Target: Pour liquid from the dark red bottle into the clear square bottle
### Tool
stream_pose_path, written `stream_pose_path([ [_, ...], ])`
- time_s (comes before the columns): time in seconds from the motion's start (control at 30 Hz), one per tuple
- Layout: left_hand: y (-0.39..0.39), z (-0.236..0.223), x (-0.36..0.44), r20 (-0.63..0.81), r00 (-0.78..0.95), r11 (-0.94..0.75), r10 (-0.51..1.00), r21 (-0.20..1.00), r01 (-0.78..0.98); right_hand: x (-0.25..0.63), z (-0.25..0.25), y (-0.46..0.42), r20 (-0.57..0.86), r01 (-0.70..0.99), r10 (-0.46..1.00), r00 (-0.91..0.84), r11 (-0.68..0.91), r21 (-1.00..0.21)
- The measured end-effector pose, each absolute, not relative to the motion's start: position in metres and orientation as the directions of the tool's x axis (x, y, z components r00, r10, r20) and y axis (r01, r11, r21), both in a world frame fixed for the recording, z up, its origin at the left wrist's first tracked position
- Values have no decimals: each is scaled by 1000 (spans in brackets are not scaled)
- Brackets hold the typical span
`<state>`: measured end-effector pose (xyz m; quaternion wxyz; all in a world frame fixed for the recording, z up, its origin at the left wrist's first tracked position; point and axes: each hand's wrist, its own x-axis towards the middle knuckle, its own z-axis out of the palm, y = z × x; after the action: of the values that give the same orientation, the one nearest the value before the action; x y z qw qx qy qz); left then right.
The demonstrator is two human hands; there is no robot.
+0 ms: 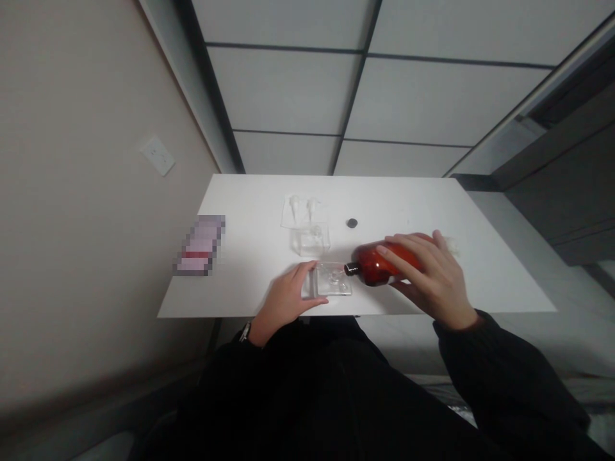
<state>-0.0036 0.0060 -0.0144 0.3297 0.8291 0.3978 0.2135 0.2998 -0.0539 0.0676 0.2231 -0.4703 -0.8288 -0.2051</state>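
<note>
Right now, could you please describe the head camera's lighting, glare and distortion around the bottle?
In the head view, lighting is soft and even, the amber bottle shows a mild sheen, the clear tray fades into the white table with little contrast, the wide lens bows the scene, and a pixelated patch hides what lies at left.

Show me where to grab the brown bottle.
Grip the bottle around its fat round body, coming from above like the right hand. It lies almost sideways, so fingers wrap over it easily. The dark neck is thin and points at the clear tray.
</note>
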Motion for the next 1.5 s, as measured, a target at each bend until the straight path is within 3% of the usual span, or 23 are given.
stream_pose_path([
  [0.4,7,-15,-4,76,595,-464,800,708,533,299,71,-54,562,865,670,-485,463,195],
  [1.0,6,-15,-3,94,590,-471,802,708,527,299,67,-54,557,867,685,-470,476,146],
  [1.2,7,-18,-3,103,575,-473,812,695,542,292,47,-54,592,893,740,-320,444,-72],
  [1.37,8,-22,-4,117,559,-470,821,694,545,282,17,-52,626,821,777,-64,398,-410],
  [1.5,7,-26,-10,141,535,-476,833,674,565,280,-9,-51,569,653,796,206,322,-686],
])
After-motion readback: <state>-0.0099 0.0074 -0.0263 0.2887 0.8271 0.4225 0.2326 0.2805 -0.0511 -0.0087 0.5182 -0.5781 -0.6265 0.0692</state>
